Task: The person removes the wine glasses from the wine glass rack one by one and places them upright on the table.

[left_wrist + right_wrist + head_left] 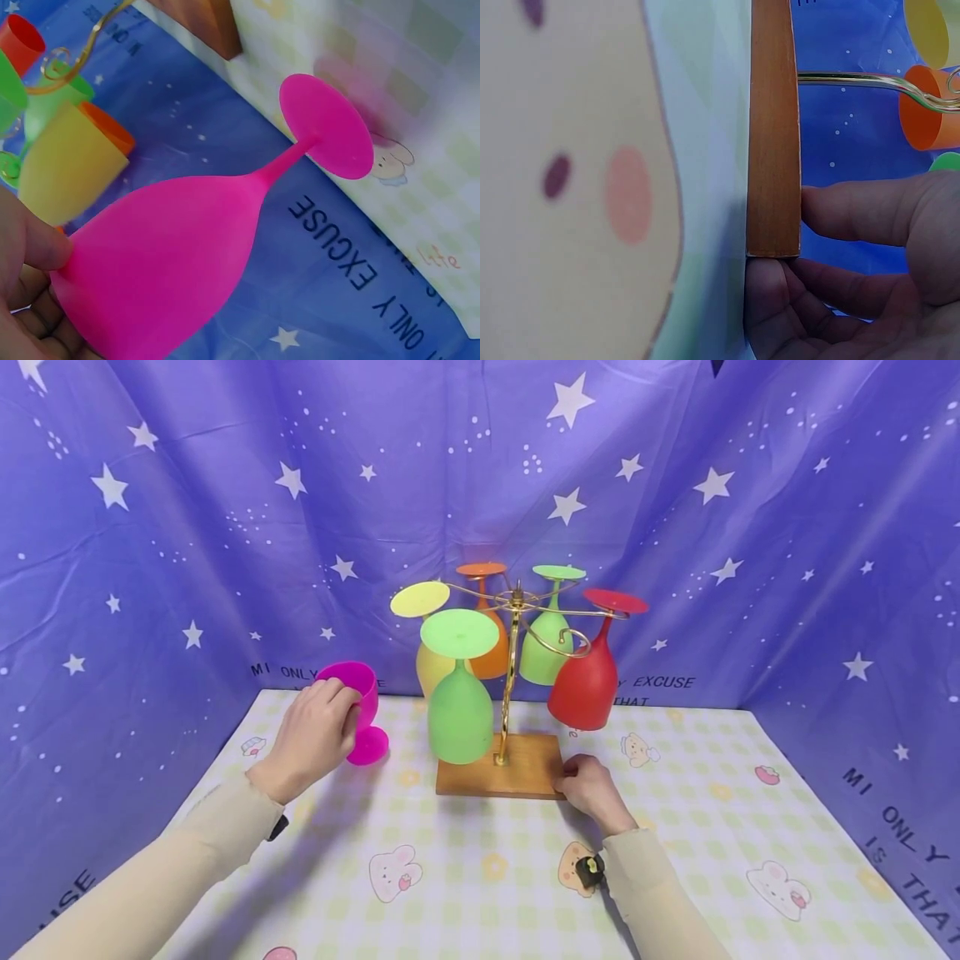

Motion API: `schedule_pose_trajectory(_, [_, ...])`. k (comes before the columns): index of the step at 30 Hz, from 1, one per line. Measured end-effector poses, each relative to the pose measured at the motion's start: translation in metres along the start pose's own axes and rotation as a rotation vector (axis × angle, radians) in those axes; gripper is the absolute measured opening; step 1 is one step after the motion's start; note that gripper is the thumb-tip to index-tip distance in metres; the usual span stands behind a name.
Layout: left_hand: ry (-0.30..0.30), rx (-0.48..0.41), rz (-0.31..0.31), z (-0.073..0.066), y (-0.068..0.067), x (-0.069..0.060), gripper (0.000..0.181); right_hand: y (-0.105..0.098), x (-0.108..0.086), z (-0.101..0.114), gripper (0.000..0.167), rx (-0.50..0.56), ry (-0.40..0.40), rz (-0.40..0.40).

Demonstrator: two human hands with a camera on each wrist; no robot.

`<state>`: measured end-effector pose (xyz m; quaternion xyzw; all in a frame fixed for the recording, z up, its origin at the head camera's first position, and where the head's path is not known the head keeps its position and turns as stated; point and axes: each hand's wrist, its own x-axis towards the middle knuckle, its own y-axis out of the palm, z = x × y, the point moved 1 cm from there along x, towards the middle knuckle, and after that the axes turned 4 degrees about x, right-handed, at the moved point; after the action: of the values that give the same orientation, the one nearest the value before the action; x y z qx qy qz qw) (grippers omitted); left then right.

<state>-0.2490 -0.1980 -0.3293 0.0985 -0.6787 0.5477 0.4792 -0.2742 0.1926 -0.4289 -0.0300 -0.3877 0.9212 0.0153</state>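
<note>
My left hand pinches the rim of a magenta goblet; its bowl faces up and its round foot points down. In the left wrist view the thumb presses on the goblet's bowl. My right hand grips the right end of the wooden base, thumb on top and fingers at its end, as the right wrist view shows. From the gold rack hang upside-down goblets: a green one in front, yellow, orange, another green and red.
The gold rack has a bare curled hook at its front right. A checked cloth with cartoon prints covers the table. Blue star-patterned curtains stand behind and at both sides.
</note>
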Motion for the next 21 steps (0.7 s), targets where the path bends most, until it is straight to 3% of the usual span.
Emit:
schedule_pose_trajectory(7, [-0.052, 0.045, 0.016, 0.014, 0.008, 0.005, 0.008, 0.001, 0.000, 0.000, 0.027, -0.003, 0.000, -0.005])
schedule_pose_trajectory(21, [-0.138, 0.122, 0.127, 0.040, 0.022, 0.012, 0.008, 0.000, 0.000, 0.001, 0.026, -0.002, 0.005, 0.001])
